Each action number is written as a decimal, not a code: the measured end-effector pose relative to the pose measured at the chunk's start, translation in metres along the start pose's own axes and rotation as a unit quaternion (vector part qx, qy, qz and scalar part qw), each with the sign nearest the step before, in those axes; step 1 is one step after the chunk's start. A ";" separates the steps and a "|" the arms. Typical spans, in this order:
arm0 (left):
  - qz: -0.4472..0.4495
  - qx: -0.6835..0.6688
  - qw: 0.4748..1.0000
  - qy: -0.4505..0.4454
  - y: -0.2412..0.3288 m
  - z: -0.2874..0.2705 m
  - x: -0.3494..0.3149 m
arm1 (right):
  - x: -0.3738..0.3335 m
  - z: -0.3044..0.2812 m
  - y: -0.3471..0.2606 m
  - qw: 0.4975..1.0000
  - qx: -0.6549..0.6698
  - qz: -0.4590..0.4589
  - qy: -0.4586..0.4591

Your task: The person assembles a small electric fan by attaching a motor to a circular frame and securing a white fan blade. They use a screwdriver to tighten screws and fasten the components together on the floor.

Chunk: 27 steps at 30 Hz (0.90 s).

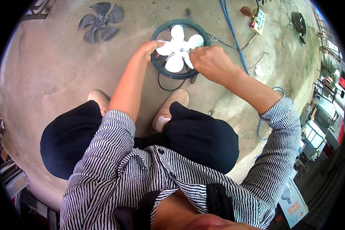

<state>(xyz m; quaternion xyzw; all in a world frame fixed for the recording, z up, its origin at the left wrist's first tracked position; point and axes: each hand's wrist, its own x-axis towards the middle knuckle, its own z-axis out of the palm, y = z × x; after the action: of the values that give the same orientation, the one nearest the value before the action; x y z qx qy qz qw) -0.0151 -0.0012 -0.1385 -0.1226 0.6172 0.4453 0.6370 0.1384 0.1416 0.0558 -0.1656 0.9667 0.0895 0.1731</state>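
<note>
A fan with a dark green round frame [164, 72] and white blades [174, 63] lies on the floor in front of my feet. My left hand [151, 49] is at the frame's left side, with the thumb on the left white blade and the other fingers partly hidden. Over the right side of the fan, my right hand [211, 63] is closed in a fist near the hub. A short thin piece of metal shows between that fist and the hub; what the fist holds is hidden. A black cable [163, 87] loops out below the frame.
A loose dark grey fan blade [100, 22] lies at the far left. Blue cable [234, 30] crosses the floor at the right, beside a power strip [259, 22] and stray wires. A dark oblong object [299, 23] is farther right. Clutter lines the right edge.
</note>
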 end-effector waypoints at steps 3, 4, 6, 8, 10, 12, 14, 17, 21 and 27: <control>0.011 -0.014 1.000 -0.023 -0.002 -0.003 0.007 | 0.003 -0.004 -0.002 0.999 0.027 0.019 0.002; 0.016 -0.019 0.999 -0.032 -0.003 -0.005 0.011 | 0.005 -0.007 -0.003 0.999 0.036 0.025 0.001; 0.012 -0.026 0.999 -0.021 -0.001 -0.001 0.005 | 0.006 -0.010 -0.003 0.998 0.056 0.036 -0.002; 0.008 -0.031 0.999 -0.016 0.000 0.001 0.002 | 0.007 -0.010 -0.003 0.996 0.068 0.054 -0.022; 0.003 -0.036 0.999 -0.020 0.000 0.000 0.002 | 0.010 -0.011 -0.004 0.993 0.084 0.082 -0.029; 0.001 -0.037 0.999 -0.024 -0.001 -0.001 0.005 | 0.012 -0.013 -0.008 0.987 0.103 0.122 -0.022; -0.002 -0.035 0.999 -0.024 -0.001 -0.001 0.005 | 0.010 -0.013 -0.010 0.982 0.118 0.149 -0.021; -0.009 -0.036 0.999 -0.019 -0.001 0.000 0.005 | 0.011 -0.012 -0.012 0.971 0.138 0.193 -0.022; -0.005 -0.043 0.999 -0.018 -0.002 -0.001 0.006 | 0.015 -0.017 -0.015 0.951 0.164 0.263 -0.014; 0.002 -0.027 1.000 -0.013 0.000 0.001 0.002 | 0.012 -0.015 -0.006 0.954 0.160 0.255 0.012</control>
<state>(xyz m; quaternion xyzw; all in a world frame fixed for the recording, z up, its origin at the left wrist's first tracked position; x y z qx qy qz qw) -0.0149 0.0005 -0.1395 -0.1328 0.5966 0.4645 0.6409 0.1251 0.1291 0.0643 0.1150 0.9805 -0.0270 0.1569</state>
